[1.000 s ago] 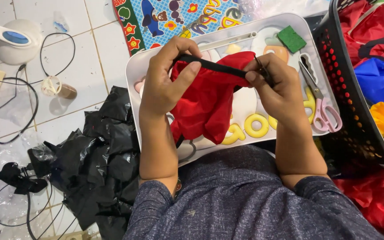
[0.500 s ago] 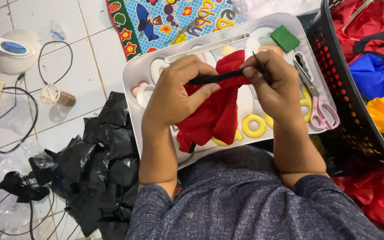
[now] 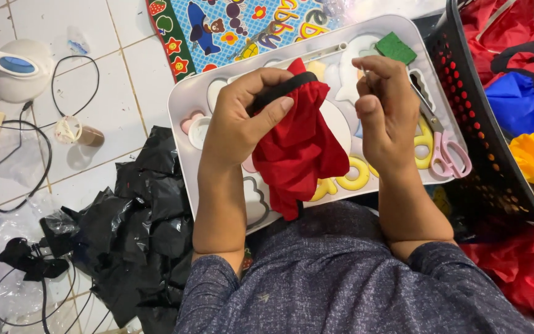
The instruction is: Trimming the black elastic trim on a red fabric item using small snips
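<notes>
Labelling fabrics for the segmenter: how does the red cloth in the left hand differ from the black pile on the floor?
The red cloth is held up over the white tray by the left hand; the black plastic pile lies loose on the tiled floor, untouched. The red cloth looks matte and woven with a black band at its top edge; the black plastic pile is glossy and crinkled. The pile spreads wider. Both are crumpled, not flat.

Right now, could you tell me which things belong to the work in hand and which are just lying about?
In hand: red cloth with black band, held by left hand; right hand pinching something thin.

Lying about: scissors, black plastic bag, black basket, white tray.
</notes>
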